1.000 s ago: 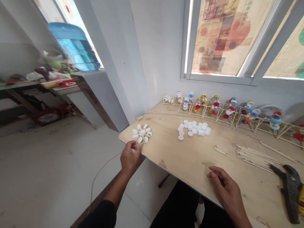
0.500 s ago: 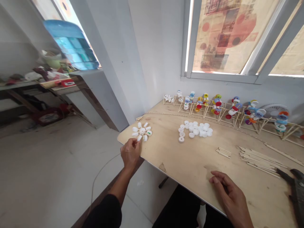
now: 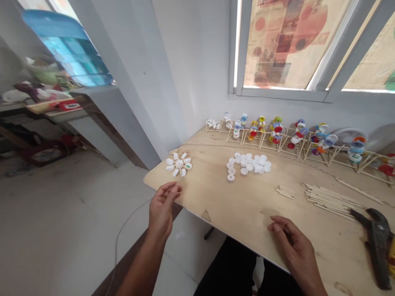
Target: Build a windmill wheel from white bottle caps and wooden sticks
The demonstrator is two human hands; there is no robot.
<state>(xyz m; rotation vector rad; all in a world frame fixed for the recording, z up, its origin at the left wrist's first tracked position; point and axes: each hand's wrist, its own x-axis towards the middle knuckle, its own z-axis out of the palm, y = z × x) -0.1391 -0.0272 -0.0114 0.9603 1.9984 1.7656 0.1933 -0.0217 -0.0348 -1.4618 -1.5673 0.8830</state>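
Observation:
My left hand (image 3: 162,209) hovers at the table's front-left edge, fingers loosely bent and a little apart. Nothing solid shows in it. Just beyond lies a wheel of white bottle caps (image 3: 179,163) joined by short sticks to a central cap; one outer cap has a green mark inside. It and the hand are apart. At the front right, my right hand (image 3: 293,242) rests near the tabletop, half curled with the thumb off the fingers, holding nothing I can see. Loose white caps (image 3: 249,165) are grouped mid-table, beyond and between both hands.
Short sticks (image 3: 285,192) and longer sticks (image 3: 328,199) lie to the right, near a black-handled tool (image 3: 378,242). Stick frames with coloured cap wheels (image 3: 276,130) line the table's back, before a white fan (image 3: 348,137). A water jug (image 3: 70,49) stands left.
My left hand has let go of the wheel's near cap and drawn back towards me. The wheel stays on the table. My right hand has barely moved; the view has shifted slightly.

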